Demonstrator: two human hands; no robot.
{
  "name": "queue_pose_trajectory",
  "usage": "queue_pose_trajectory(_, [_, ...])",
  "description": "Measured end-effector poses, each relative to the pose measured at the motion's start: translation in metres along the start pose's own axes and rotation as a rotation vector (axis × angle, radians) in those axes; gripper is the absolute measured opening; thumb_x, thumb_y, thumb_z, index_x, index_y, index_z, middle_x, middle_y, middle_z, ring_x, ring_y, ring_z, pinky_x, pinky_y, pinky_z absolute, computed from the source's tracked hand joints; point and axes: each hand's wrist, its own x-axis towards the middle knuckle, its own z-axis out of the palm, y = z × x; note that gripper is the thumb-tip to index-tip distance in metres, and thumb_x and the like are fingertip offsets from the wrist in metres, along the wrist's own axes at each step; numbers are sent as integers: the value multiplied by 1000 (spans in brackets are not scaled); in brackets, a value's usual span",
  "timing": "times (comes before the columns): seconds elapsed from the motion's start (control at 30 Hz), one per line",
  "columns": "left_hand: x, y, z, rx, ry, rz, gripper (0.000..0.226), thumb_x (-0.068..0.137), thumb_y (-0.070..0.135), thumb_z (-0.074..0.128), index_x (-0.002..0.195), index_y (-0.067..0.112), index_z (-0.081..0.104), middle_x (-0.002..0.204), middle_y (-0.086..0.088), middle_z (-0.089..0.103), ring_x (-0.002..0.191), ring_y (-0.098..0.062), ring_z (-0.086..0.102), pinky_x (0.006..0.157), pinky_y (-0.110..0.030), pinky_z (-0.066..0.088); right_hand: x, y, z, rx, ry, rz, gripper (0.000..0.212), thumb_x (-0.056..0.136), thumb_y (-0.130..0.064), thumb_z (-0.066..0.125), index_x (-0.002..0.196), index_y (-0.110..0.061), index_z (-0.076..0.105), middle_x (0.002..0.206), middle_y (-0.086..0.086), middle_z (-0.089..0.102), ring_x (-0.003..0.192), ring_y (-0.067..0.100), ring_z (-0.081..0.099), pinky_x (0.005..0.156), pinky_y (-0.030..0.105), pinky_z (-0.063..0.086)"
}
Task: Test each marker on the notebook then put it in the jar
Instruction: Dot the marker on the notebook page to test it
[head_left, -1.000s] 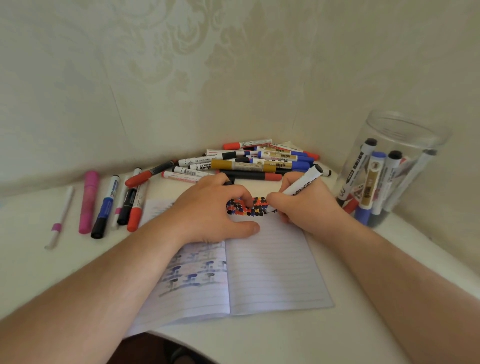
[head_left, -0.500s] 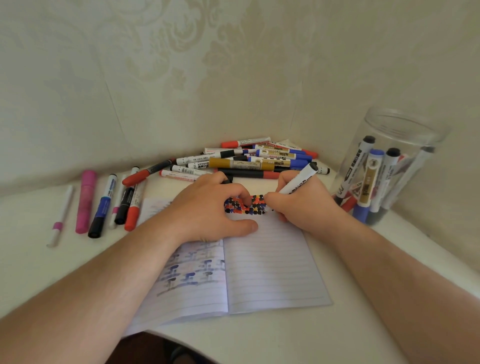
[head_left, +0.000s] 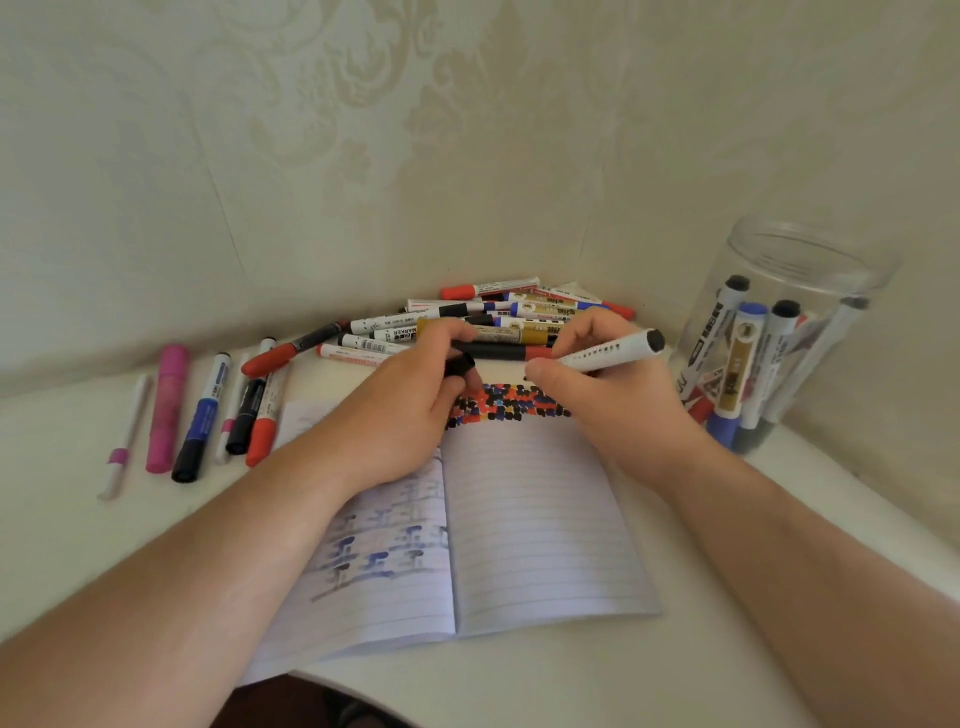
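We look down at a white desk (head_left: 519, 686) set in a corner of pale patterned wallpaper. An open lined notebook (head_left: 519, 530) lies in the middle, and rows of black, red and blue dots (head_left: 514, 408) run across the top of its right page. Faded blue marks show on the left page.

The right hand (head_left: 613, 395) curls round a white marker (head_left: 605, 353), thumb and fingers gripping the barrel. The marker's black end points up and to the right, and its writing end sits just above the dotted rows. The left hand (head_left: 410, 410) is beside it over the notebook's top edge, fingers curled on a small black cap (head_left: 460, 365).

Behind both hands, a loose pile of markers (head_left: 498, 317) lies against the wall. At left, a row of pens (head_left: 208, 410) lies on the desk, including pink, blue, black and red ones.

At right, a clear plastic jar (head_left: 810, 270) stands upright and open, with several markers standing inside, caps up.
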Motion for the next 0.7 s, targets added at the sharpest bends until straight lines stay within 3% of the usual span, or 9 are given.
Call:
queue_pose_trajectory(0.13, [0,-2,1,-35,21,-3,24,106,19,56,116,31,38,112,24,71,108,13,61,86,-6,44,3,1,-1,352,-98,76,7,89,-8,72,87,-14,73,67,4,60,60,17,53,55,29,40])
queue_pose_trajectory(0.2, [0,-1,0,-35,20,9,24,104,20,58,112,32,39,111,24,72,107,12,62,84,-7,44,5,5,-3,462,-95,140,18,86,-14,58,87,-13,77,69,10,61,63,21,55,57,34,40])
queue_pose_trajectory(0.37, [-2,1,0,15,21,40,30,103,23,61,105,42,38,116,15,73,104,-4,66,89,-35,53,4,8,0,456,-129,183,32,83,-21,51,95,-5,76,72,14,63,64,23,57,60,35,43])
queue_pose_trajectory(0.5, [-3,6,-1,76,30,54,34,101,26,64,103,46,37,115,10,71,91,-5,63,82,-36,51,2,6,1,448,-210,204,33,87,-21,52,99,-10,81,80,20,68,68,26,61,61,33,49])
queue_pose_trajectory(0.57, [-3,6,-2,56,43,52,33,101,25,65,104,46,40,117,13,70,97,-5,64,84,-34,51,2,5,4,423,-206,211,25,96,-15,57,105,-12,80,82,18,69,68,26,62,60,31,50])
queue_pose_trajectory(0.63, [-4,6,-2,7,62,48,29,100,25,67,105,43,45,116,18,70,102,-2,64,85,-30,51,4,4,5,391,-124,188,19,100,-6,63,113,-14,74,80,13,69,66,24,62,57,30,50])
queue_pose_trajectory(0.7, [-5,9,-3,-74,53,59,26,97,23,70,104,39,51,109,23,73,102,5,65,82,-22,49,7,3,4,408,5,177,28,96,-3,70,120,-14,61,77,10,70,64,22,64,57,26,53])
